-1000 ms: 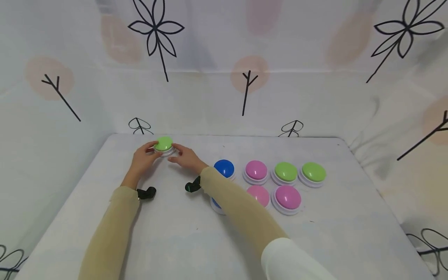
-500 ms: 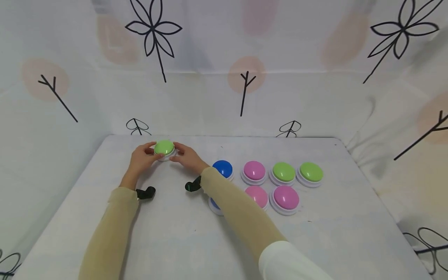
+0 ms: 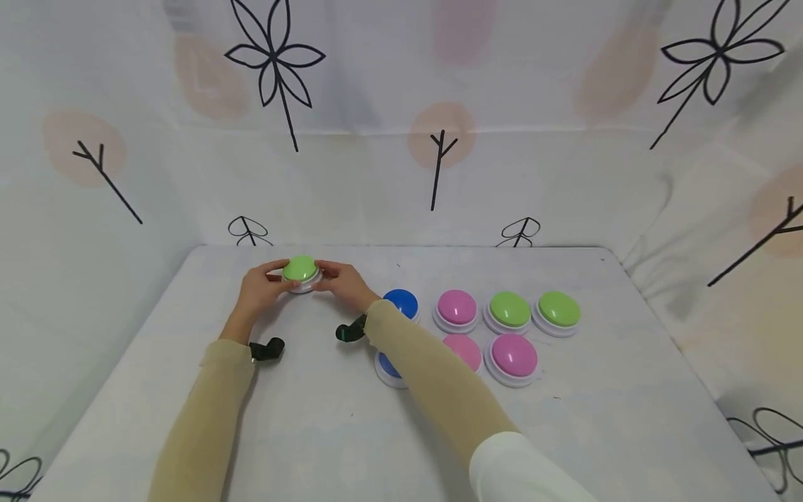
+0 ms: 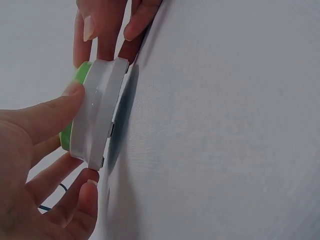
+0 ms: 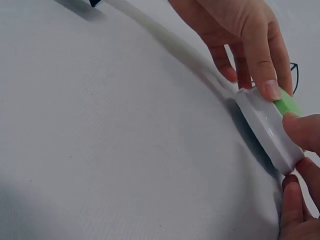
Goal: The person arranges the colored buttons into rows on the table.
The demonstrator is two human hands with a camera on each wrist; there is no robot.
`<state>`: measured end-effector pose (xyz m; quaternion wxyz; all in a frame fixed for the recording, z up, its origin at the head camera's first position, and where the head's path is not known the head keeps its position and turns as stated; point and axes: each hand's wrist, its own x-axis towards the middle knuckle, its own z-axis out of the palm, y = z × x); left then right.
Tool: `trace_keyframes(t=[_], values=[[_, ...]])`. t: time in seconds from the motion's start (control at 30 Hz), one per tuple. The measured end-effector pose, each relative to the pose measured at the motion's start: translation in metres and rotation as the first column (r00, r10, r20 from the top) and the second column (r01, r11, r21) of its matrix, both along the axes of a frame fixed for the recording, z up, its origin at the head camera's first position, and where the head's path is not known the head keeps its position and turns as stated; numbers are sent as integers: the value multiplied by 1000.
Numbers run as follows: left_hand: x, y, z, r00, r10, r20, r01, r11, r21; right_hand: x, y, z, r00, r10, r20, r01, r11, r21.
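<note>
At the back left of the table, both hands hold a push button (image 3: 300, 268) with a green dome and a round white base. My left hand (image 3: 257, 289) grips its left side, thumb across the front of the base. From the right, the fingers and thumb of my right hand (image 3: 347, 284) grip the opposite side. The left wrist view shows the white base (image 4: 97, 107) edge-on, with a dark shadow under it, close over the table. In the right wrist view, the button's base (image 5: 267, 130) sits between the two hands, and the right hand is partly cut off by the frame.
To the right stand two rows of similar buttons: a blue button (image 3: 401, 302), a pink button (image 3: 456, 307) and two green ones (image 3: 509, 309) behind; another blue (image 3: 390, 366) and two pink ones (image 3: 514, 355) in front. The right sleeve (image 3: 439, 376) partly covers the front row. A patterned cloth backdrop (image 3: 357, 188) rises behind.
The green button has come slightly nearer and to the right, away from the table's back edge, with both hands moving along. The right thumb has closed in on the base.
</note>
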<state>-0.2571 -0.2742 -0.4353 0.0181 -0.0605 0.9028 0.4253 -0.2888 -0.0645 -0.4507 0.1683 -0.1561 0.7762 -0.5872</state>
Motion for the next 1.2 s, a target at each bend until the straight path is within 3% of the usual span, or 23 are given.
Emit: trace_keyframes(t=[0.33, 0.5, 0.63, 0.87, 1.03, 1.2], values=[[4, 3, 3, 999, 2, -48, -1, 1000, 22, -3, 5, 3, 998, -56, -21, 56, 998, 18], [6, 6, 5, 995, 5, -95, 3, 997, 77, -4, 6, 7, 996, -83, -26, 83, 996, -11], [8, 9, 7, 992, -1, -129, 17, 993, 120, -4, 7, 13, 994, -82, -78, 84, 996, 22], [14, 19, 17, 979, -30, -201, 56, 991, 121, 1, 12, 35, 977, -78, -198, 99, 990, 98], [18, 26, 28, 971, -27, -238, 59, 990, 126, 6, 16, 48, 973, -92, -211, 113, 989, 92], [26, 35, 36, 973, -25, -229, 59, 988, 143, 15, 22, 54, 972, -96, -214, 117, 989, 88]])
